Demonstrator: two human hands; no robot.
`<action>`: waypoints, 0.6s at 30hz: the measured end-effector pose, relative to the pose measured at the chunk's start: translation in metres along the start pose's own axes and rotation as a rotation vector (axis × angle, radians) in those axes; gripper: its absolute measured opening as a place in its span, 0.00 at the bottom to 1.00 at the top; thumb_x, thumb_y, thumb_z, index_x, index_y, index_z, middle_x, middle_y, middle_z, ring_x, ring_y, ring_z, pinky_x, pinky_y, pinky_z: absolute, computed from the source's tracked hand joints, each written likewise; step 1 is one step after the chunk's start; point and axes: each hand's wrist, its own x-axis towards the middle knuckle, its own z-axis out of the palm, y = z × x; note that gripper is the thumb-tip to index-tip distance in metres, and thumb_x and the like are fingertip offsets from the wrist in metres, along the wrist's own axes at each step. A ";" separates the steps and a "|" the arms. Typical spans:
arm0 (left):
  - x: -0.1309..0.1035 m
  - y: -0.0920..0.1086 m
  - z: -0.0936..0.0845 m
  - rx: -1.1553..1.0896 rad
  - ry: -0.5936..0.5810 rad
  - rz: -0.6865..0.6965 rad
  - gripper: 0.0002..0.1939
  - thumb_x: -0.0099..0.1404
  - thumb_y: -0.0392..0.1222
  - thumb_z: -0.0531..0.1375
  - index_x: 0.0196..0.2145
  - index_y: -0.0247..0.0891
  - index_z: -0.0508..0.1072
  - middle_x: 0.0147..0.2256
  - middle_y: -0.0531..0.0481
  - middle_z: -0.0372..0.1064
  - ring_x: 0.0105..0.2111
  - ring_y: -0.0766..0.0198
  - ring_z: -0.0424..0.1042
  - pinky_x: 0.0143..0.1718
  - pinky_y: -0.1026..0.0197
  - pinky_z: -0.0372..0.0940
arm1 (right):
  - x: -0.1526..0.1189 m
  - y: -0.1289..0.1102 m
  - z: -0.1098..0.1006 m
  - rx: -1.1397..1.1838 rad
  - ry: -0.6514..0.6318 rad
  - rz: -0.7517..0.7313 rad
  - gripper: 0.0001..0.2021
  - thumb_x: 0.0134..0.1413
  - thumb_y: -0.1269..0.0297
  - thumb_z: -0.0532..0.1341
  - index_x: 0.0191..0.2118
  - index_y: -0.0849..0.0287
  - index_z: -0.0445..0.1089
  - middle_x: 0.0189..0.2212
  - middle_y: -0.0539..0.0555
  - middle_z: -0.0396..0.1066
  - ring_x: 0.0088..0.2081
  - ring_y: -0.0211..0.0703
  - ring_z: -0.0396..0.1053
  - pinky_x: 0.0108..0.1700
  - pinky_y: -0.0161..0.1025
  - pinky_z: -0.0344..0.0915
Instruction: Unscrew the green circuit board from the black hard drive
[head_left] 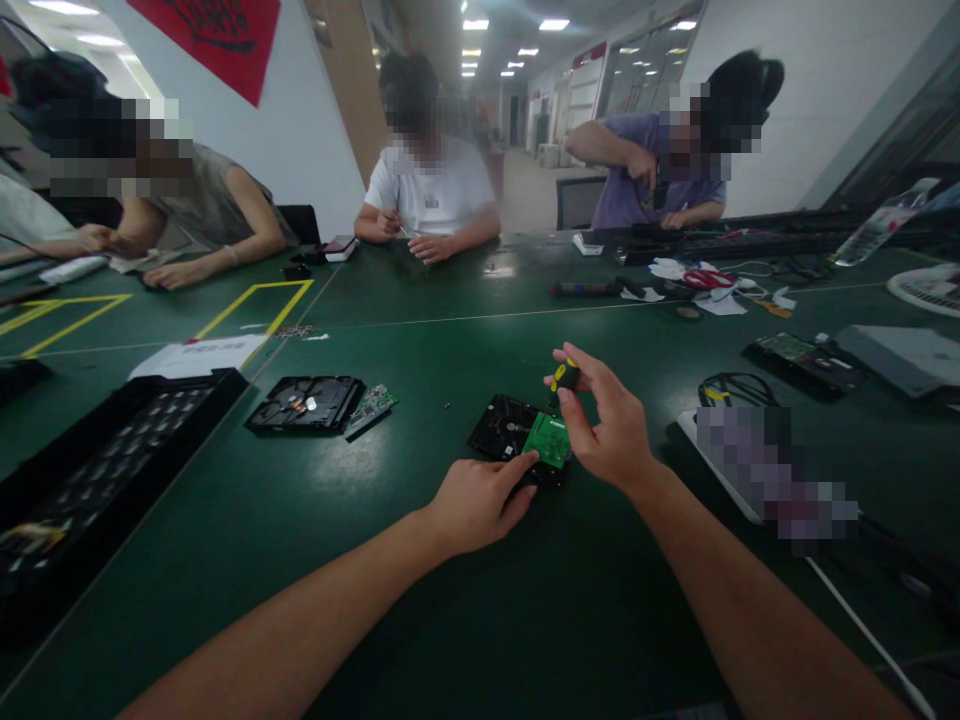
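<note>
A black hard drive [501, 428] lies on the green table in front of me, its green circuit board [547, 440] facing up. My left hand [476, 505] grips its near edge, with the index finger resting on the board and the thumb lower at the side. In my right hand [609, 425] is a screwdriver [566, 375] with a black and yellow handle, pinched upright over the board's right end. The screwdriver's tip is hidden behind my fingers. To the left lie another hard drive [304, 405] and a loose circuit board [373, 408].
A long black tray [112, 470] stands at the left. At the right are a further hard drive [806, 362], a grey device [900, 358] and a white-edged, blurred object [720, 470] with cables. Three people sit across the table, and a bottle [885, 222] leans far right.
</note>
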 end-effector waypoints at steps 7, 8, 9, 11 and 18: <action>0.000 0.000 0.000 -0.004 0.009 0.006 0.25 0.78 0.48 0.53 0.68 0.38 0.64 0.45 0.45 0.82 0.38 0.53 0.83 0.38 0.53 0.75 | 0.003 -0.001 -0.001 -0.131 0.092 -0.049 0.23 0.66 0.64 0.67 0.64 0.47 0.68 0.48 0.56 0.73 0.40 0.46 0.75 0.42 0.48 0.78; 0.000 0.000 0.000 -0.004 0.010 0.007 0.25 0.78 0.49 0.53 0.68 0.38 0.64 0.46 0.45 0.82 0.38 0.53 0.83 0.38 0.53 0.75 | 0.003 -0.001 -0.001 -0.134 0.088 -0.051 0.23 0.66 0.64 0.67 0.64 0.47 0.68 0.48 0.56 0.73 0.40 0.46 0.75 0.43 0.48 0.78; -0.001 0.000 0.000 -0.001 0.009 0.008 0.25 0.78 0.49 0.53 0.68 0.38 0.63 0.46 0.45 0.82 0.39 0.53 0.83 0.38 0.53 0.75 | 0.003 -0.002 -0.001 -0.134 0.082 -0.052 0.23 0.66 0.64 0.66 0.65 0.47 0.67 0.48 0.56 0.74 0.41 0.47 0.76 0.44 0.48 0.78; -0.001 0.000 0.000 0.006 0.008 0.007 0.25 0.78 0.49 0.53 0.68 0.38 0.64 0.46 0.44 0.82 0.39 0.53 0.83 0.38 0.54 0.75 | 0.002 -0.003 -0.002 -0.116 0.062 -0.053 0.24 0.68 0.66 0.63 0.67 0.47 0.66 0.51 0.57 0.75 0.44 0.48 0.76 0.47 0.49 0.79; 0.000 0.000 0.001 -0.001 0.007 0.013 0.25 0.78 0.49 0.53 0.68 0.38 0.64 0.45 0.45 0.82 0.38 0.53 0.83 0.37 0.54 0.75 | 0.001 -0.003 0.001 -0.044 0.055 -0.026 0.27 0.69 0.69 0.61 0.70 0.48 0.61 0.56 0.58 0.75 0.44 0.47 0.78 0.49 0.50 0.79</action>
